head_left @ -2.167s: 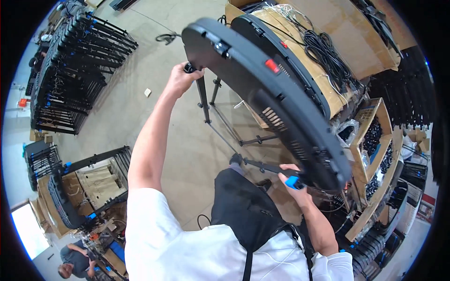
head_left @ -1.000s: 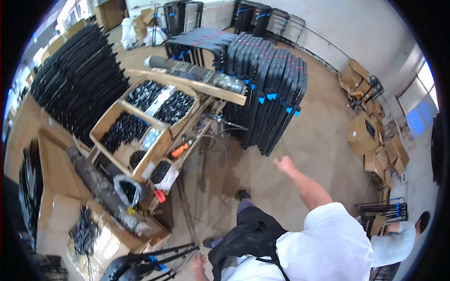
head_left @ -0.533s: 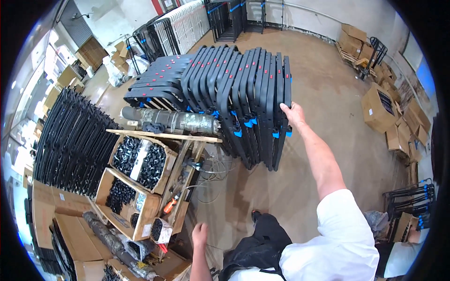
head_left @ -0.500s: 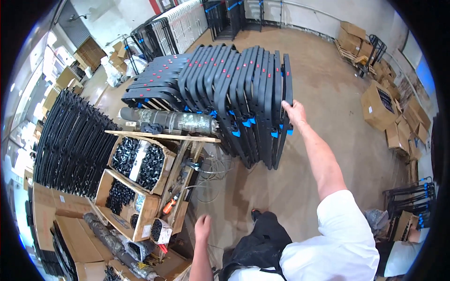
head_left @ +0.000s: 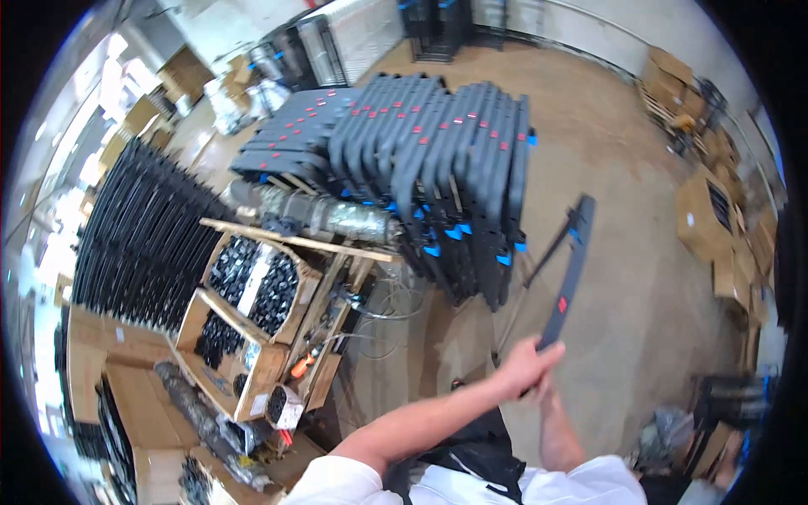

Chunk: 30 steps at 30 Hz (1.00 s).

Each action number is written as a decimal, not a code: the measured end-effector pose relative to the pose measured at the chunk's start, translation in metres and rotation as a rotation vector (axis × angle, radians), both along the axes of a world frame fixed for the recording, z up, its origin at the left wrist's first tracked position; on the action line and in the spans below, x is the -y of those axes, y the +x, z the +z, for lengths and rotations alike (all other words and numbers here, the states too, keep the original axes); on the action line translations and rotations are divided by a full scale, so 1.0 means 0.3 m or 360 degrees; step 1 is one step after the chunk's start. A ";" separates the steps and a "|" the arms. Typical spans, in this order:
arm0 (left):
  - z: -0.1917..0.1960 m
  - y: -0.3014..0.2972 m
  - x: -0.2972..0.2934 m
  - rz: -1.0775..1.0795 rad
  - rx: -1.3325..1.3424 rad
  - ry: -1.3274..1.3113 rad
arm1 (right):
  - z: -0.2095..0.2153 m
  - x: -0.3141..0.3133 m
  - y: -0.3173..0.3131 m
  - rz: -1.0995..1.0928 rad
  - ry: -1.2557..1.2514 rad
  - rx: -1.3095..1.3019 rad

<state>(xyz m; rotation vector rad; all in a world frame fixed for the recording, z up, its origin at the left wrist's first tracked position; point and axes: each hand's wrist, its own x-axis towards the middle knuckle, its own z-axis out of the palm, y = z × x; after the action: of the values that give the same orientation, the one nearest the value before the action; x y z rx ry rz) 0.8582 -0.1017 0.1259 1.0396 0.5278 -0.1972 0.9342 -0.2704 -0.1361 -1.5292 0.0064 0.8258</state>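
A black angled frame with a red mark and a blue clip stands tilted in front of me, apart from the row. My left hand reaches across my body, its fingers closed round the frame's near end. Just below it, my right hand is closed at the same end, its fingers partly hidden behind the left. Left of the held frame, a row of similar black frames stands packed together, with red marks on top and blue clips lower down.
A wooden bench on my left carries cardboard boxes of black plastic parts and an orange-handled tool. Behind it rises a tall stack of black frames. Cartons line the right wall; a loose cable hangs beside the bench.
One frame has come away from the row's right end toward me. My right hand has drawn back with it, and my left hand has swung from beside the bench to grip it.
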 end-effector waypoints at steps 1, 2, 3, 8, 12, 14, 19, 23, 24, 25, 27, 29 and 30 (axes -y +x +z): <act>0.014 -0.052 0.035 0.0064 -0.0021 0.0169 | -0.083 0.017 -0.068 -0.0002 0.0079 -0.0063; 0.037 -0.089 0.041 0.0137 -0.0053 0.0334 | -0.168 0.046 -0.150 0.0007 0.0151 -0.0133; 0.051 -0.122 0.015 0.0238 -0.0079 0.0342 | -0.241 0.108 -0.241 0.0024 0.0205 -0.0213; 0.028 -0.391 -0.075 0.0163 0.0329 0.0580 | -0.396 0.093 -0.319 -0.0115 0.0425 -0.0529; 0.169 -0.872 -0.328 0.0405 -0.0133 0.0218 | -0.208 -0.170 -0.354 -0.0352 0.0361 -0.0658; 0.145 -1.159 -0.413 0.0856 -0.0209 0.0353 | 0.104 -0.331 -0.330 -0.0574 0.0293 -0.0496; 0.050 -1.708 -0.508 0.1955 0.0034 0.0519 | 0.584 -0.372 -0.008 -0.0341 0.0416 0.0083; -0.099 -2.067 -0.539 0.2962 -0.0348 0.0450 | 1.010 -0.674 -0.074 -0.0212 0.0662 0.0314; -0.144 -2.179 -0.534 0.3131 -0.0298 0.0514 | 1.009 -0.760 0.015 0.0283 0.0821 0.0245; -0.190 -2.299 -0.509 0.3269 -0.0422 0.0527 | 1.003 -0.830 0.048 0.0779 0.0962 0.0158; -0.278 -2.535 -0.447 0.3452 -0.0614 0.0496 | 1.089 -1.128 -0.356 0.0592 0.0871 0.0210; -0.318 -2.675 -0.411 0.3473 -0.0706 0.0449 | 1.115 -1.330 -0.526 0.0812 0.0802 0.0270; -0.322 -2.727 -0.399 0.3468 -0.0753 0.0453 | 1.138 -1.414 -0.612 0.1037 0.0806 0.0197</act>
<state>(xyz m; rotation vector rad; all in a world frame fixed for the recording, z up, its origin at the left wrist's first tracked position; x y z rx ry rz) 0.0401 0.0180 0.0294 0.1861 1.8353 1.6188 0.7507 0.1537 0.2053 -1.0905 -0.7707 1.1315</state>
